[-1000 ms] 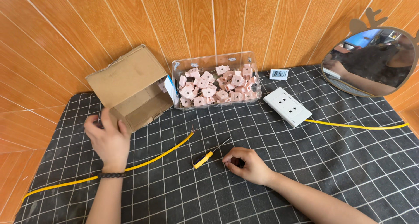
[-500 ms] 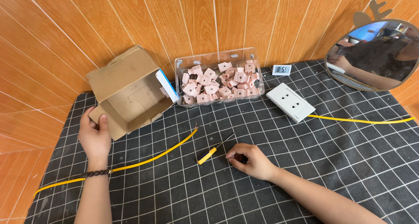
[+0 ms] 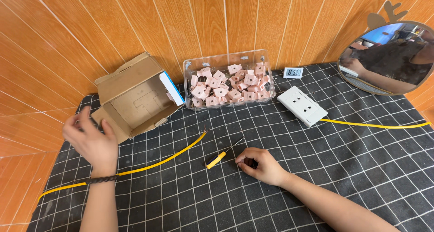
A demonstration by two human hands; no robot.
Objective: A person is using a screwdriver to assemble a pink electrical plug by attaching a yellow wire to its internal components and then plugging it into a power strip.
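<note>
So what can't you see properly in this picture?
- Head view: whatever the right hand pinches; its curled fingers cover it.
- Head view: the left hand is blurred, so any touch on the cardboard box is unclear.
- Head view: the mirror is cut off by the right edge.
- Head view: the yellow wire runs under the left wrist.

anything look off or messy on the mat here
Mostly tidy. The cardboard box lies tipped on its side, flaps open, beside the left hand. The yellow wire has a bare stripped end. The right hand rests by the screwdriver. Nothing spilled.
</note>
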